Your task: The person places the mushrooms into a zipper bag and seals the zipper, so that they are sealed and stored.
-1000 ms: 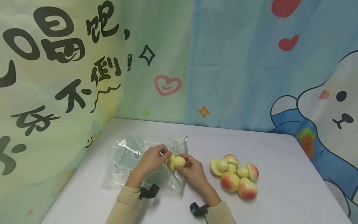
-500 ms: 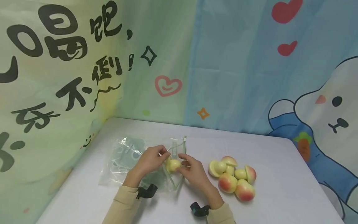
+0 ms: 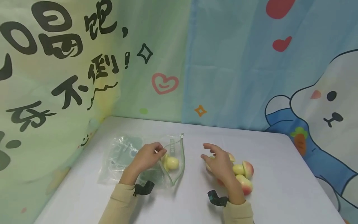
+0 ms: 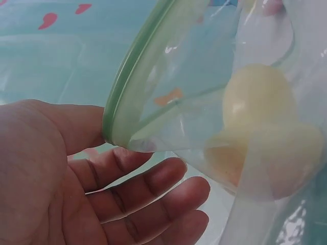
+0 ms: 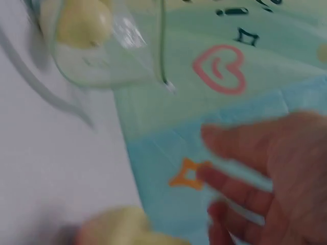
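Observation:
My left hand (image 3: 148,155) pinches the green zip edge (image 4: 125,76) of a clear zip-lock bag (image 3: 118,165) between thumb and forefinger, its other fingers loosely bent below. The bag's mouth gapes to the right. Just inside lies one glossy mushroom (image 3: 172,163) with a pale yellow stem; the film partly veils its cap in the left wrist view. Over a group of similar mushrooms (image 3: 248,169) with red-and-yellow caps, my right hand (image 3: 221,161) hovers with thumb and fingers spread, holding nothing. It hides part of that group. One mushroom (image 5: 117,227) appears blurred in the right wrist view.
Everything lies on a white-covered table (image 3: 279,174). Behind it and along the left hang printed cloths (image 3: 223,77) with hearts, lettering and a cartoon bear. A dark camera sits on each wrist.
The right hand has let go of the mushroom inside the bag and moved right, over the group of mushrooms. The left hand keeps its pinch on the bag's edge.

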Demonstrator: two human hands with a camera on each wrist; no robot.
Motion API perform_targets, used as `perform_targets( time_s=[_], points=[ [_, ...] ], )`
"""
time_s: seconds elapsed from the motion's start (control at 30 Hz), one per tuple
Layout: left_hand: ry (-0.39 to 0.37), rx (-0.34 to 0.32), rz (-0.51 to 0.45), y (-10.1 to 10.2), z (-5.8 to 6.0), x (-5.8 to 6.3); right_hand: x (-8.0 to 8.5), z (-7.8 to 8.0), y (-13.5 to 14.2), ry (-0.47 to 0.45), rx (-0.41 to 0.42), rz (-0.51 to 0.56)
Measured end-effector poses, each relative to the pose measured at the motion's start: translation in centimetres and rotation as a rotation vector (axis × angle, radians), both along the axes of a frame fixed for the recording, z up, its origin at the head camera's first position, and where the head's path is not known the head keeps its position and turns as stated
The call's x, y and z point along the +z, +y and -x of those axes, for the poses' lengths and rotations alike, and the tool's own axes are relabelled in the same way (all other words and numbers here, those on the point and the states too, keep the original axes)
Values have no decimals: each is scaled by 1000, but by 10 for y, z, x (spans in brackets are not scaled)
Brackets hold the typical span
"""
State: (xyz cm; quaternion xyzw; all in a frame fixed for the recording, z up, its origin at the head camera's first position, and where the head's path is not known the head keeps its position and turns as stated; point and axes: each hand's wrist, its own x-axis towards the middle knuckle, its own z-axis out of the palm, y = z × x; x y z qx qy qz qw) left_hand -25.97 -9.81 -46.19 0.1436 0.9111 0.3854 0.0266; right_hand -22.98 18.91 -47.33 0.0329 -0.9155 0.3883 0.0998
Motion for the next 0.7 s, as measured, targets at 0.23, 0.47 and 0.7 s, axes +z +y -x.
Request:
perform_targets(
  time_s=[0.23,0.47,0.7],
  points=[
    [-4,1,-3,-5,1,2,16,-10,28,-136,-103,-140],
    [-1,7,24,-6,0,1,7,-16,32,-266,-63,-184],
    [8,6,24,-4,0,1,2,-12,35,-234,-34,-203]
  ],
)
